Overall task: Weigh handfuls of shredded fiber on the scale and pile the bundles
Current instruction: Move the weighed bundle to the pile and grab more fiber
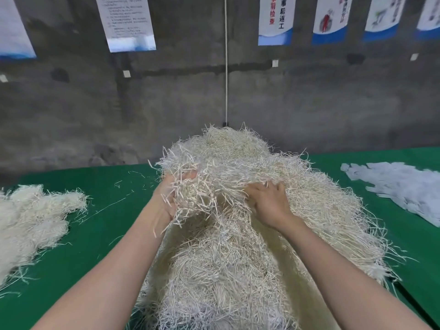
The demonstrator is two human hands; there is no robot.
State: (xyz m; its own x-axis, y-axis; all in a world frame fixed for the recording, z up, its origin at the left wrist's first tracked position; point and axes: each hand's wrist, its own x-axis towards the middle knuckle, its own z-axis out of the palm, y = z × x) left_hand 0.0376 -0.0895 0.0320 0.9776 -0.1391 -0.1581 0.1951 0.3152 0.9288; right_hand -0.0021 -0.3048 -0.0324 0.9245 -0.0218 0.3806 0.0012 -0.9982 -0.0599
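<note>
Two bare forearms enter from the near edge of the green surface point(100, 225) and converge over the main heap of shredded fiber point(238, 258). The heap fills the middle of the surface from the near edge to the far edge.

The left hand point(170, 196) is raised at the heap's left flank with its palm turned inward. Its fingers are curled round a clump of fiber, and strands hang over the wrist.

The right hand point(269, 203) lies palm down on the upper heap with its fingers bent into the fiber. The fingertips are hidden, so its grip cannot be determined.

A smaller fiber pile point(35, 222) lies at the left edge, well apart from the heap. White paper strips point(404, 186) lie towards the right edge.
</note>
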